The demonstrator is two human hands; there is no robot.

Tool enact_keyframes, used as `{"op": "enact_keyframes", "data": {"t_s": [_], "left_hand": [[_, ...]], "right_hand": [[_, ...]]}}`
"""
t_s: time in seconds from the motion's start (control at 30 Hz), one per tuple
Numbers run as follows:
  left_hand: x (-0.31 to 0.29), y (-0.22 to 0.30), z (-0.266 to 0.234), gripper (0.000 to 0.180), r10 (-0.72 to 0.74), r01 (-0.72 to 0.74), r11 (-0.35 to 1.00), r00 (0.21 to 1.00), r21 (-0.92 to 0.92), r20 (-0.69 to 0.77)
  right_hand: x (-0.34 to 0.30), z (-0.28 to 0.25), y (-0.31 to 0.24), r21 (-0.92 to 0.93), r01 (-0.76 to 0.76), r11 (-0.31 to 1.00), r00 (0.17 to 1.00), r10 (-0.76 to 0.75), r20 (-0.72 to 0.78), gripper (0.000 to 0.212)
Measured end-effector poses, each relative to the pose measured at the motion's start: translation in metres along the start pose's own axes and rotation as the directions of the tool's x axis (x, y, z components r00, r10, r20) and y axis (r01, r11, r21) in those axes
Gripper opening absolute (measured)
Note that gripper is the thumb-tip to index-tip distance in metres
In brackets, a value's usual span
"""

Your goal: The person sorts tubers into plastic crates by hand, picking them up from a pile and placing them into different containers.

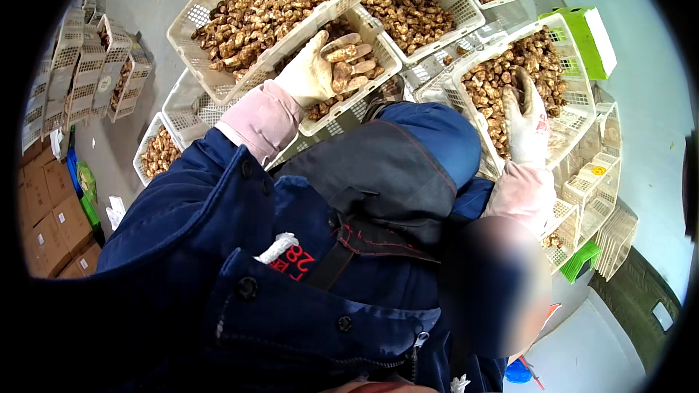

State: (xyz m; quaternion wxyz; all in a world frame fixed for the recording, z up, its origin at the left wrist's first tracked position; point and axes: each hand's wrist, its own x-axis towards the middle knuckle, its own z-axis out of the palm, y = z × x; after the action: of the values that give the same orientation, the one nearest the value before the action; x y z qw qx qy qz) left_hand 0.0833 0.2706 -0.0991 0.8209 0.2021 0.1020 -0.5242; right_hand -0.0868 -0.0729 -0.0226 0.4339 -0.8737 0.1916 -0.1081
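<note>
My left hand (324,69), in a soiled pale glove, hangs over a white perforated crate (389,65) of brown, pale-flecked pieces that look like mushrooms. Its fingers are spread and browned, and nothing shows clearly held in them. On the right, a second white crate (579,120) stands heaped with the same mushrooms (488,84). There my right hand (526,120), gloved too, rests against the heap with thumb and fingers apart; its fingertips are dark and partly lost among the mushrooms.
A fuller crate (269,18) overlaps the left one from behind. More mushroom crates (419,14) stand beyond. Stacked crates (91,65) and cardboard boxes (54,207) line the far left. A bright green crate (582,40) sits by the right wall; empty-looking crates (601,182) are stacked below.
</note>
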Motion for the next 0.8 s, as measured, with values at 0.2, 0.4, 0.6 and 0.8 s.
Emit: {"op": "enact_keyframes", "data": {"t_s": [0.2,0.4,0.6,0.8], "left_hand": [[-0.004,0.002,-0.021,0.062,0.066,-0.065,0.988,0.998,0.138,-0.001],[-0.004,0.010,-0.039,0.054,0.221,-0.134,0.856,0.968,0.499,-0.119],[0.003,0.016,-0.057,0.047,0.428,-0.173,0.738,0.868,0.653,-0.253],[0.021,0.000,0.006,0.026,0.328,-0.240,0.912,0.915,0.333,-0.237]], "right_hand": [[-0.003,-0.008,-0.011,-0.084,-0.005,0.996,0.998,0.011,0.069,0.047],[-0.010,-0.009,-0.010,0.037,0.035,0.999,0.999,-0.036,0.017,0.045],[-0.026,-0.025,0.015,-0.115,0.060,0.992,0.997,-0.066,-0.047,0.045],[-0.037,-0.040,0.013,-0.045,-0.049,0.998,0.999,0.048,-0.023,0.044]]}}
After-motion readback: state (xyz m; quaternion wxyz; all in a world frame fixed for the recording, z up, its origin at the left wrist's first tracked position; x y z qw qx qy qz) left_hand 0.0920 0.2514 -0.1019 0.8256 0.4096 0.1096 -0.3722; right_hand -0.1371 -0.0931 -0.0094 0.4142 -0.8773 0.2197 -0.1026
